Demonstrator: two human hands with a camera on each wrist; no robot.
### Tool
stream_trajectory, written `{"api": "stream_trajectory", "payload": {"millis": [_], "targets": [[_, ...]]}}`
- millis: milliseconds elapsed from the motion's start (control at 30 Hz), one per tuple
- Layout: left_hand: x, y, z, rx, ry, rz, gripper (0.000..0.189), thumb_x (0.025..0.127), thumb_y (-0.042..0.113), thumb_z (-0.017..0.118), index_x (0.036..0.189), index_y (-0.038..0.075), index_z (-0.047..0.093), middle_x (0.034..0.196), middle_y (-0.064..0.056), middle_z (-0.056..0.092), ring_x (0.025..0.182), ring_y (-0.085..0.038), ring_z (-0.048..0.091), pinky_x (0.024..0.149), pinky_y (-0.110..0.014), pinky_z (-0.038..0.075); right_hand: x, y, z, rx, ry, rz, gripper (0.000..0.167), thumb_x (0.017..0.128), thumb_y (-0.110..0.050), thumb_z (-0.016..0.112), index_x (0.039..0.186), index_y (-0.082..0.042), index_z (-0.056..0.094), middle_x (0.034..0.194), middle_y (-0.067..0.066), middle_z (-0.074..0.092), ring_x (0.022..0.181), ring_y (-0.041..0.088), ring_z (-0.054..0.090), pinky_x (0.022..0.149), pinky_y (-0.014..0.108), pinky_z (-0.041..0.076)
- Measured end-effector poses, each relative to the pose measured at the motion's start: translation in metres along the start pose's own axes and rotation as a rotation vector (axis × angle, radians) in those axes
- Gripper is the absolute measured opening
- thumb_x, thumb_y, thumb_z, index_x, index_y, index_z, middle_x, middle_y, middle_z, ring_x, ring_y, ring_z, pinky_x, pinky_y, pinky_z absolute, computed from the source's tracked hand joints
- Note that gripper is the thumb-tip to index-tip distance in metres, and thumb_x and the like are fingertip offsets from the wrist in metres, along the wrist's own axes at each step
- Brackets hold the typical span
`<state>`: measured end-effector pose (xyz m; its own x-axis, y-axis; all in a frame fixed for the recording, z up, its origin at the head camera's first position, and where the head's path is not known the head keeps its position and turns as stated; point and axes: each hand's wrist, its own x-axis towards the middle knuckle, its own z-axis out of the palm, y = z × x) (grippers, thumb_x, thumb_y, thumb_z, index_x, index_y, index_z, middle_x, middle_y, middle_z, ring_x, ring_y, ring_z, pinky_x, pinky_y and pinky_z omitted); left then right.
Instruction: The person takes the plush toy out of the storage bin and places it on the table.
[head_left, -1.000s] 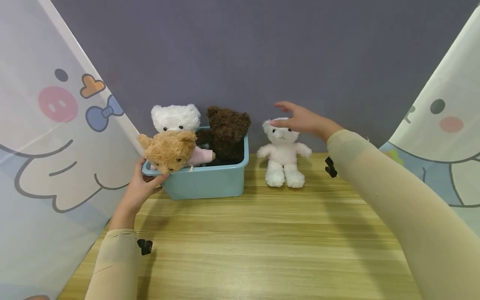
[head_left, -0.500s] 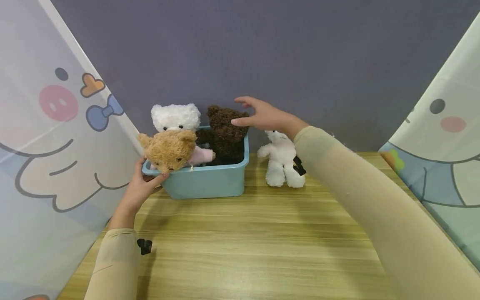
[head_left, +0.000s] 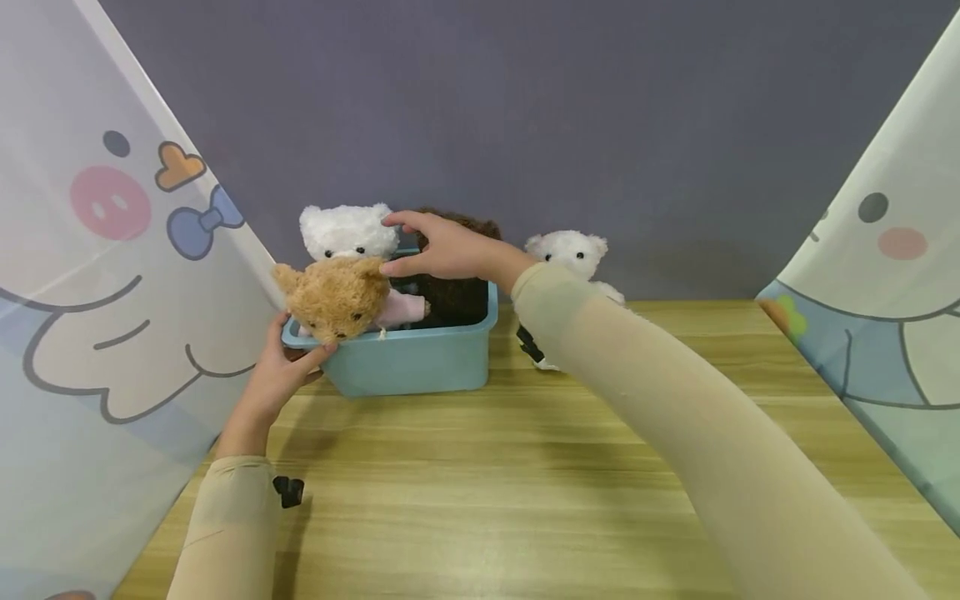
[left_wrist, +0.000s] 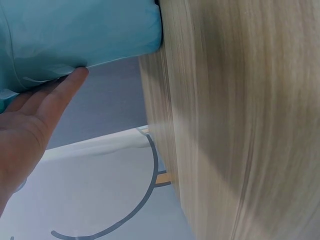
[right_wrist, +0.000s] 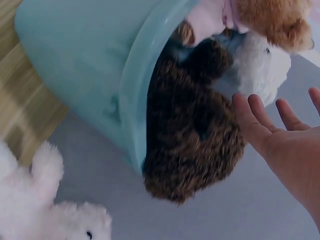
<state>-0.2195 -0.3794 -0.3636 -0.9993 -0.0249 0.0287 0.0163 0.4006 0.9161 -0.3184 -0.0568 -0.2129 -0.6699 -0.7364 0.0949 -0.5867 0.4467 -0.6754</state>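
Note:
My left hand (head_left: 273, 383) holds the left corner of a light blue plastic tub (head_left: 412, 362), thumb at the front wall; in the left wrist view its fingers (left_wrist: 60, 95) lie along the tub's side. My right hand (head_left: 450, 247) is over the tub, fingers spread, nothing in its grasp. Its fingertips are near a white teddy bear (head_left: 347, 229) and a tan teddy bear (head_left: 337, 296) in pink, which leans over the front rim. Below and behind this hand sits a dark brown teddy bear (right_wrist: 195, 135), partly hidden in the head view.
Right of the tub, another white teddy bear (head_left: 567, 250) sits against the grey back wall (head_left: 480, 100), partly behind my right forearm. Cartoon-printed curtains (head_left: 112, 250) flank both sides. The tub stands on a wood-grain table (head_left: 450, 483).
My right hand has moved left, from above the white bear on the table, past the brown bear, to over the tub's middle. The left hand and the tub have stayed put.

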Motion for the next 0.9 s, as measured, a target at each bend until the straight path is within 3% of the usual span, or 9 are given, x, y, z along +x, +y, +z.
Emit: {"api": "stream_trajectory", "payload": {"millis": [433, 767, 900], "targets": [[0.000, 0.003, 0.003, -0.002, 0.006, -0.003, 0.108, 0.107, 0.041, 0.065, 0.168, 0.029, -0.024, 0.173, -0.029, 0.017, 0.157, -0.050, 0.031, 0.118, -0.073, 0.043, 0.028, -0.016, 0.033, -0.087, -0.049, -0.063, 0.083, 0.100, -0.054, 0.071, 0.169, -0.030, 0.031, 0.177, -0.001, 0.025, 0.163, 0.020, 0.027, 0.132, 0.047, 0.037], [0.002, 0.001, -0.001, -0.001, -0.008, 0.016, 0.106, 0.107, 0.042, 0.064, 0.167, 0.029, -0.022, 0.175, -0.026, 0.013, 0.158, -0.049, 0.030, 0.116, -0.073, 0.044, 0.046, -0.018, 0.057, -0.061, -0.019, -0.110, 0.083, 0.096, -0.051, 0.078, 0.166, -0.029, 0.039, 0.173, -0.001, 0.036, 0.158, 0.019, 0.037, 0.127, 0.040, 0.044], [0.003, 0.000, 0.000, -0.009, -0.016, 0.014, 0.107, 0.107, 0.041, 0.064, 0.167, 0.029, -0.024, 0.176, -0.025, 0.011, 0.159, -0.049, 0.028, 0.116, -0.073, 0.043, 0.048, -0.019, 0.065, -0.048, -0.020, -0.117, 0.083, 0.095, -0.051, 0.079, 0.166, -0.030, 0.040, 0.166, -0.002, 0.044, 0.149, 0.017, 0.047, 0.117, 0.034, 0.052]]}}
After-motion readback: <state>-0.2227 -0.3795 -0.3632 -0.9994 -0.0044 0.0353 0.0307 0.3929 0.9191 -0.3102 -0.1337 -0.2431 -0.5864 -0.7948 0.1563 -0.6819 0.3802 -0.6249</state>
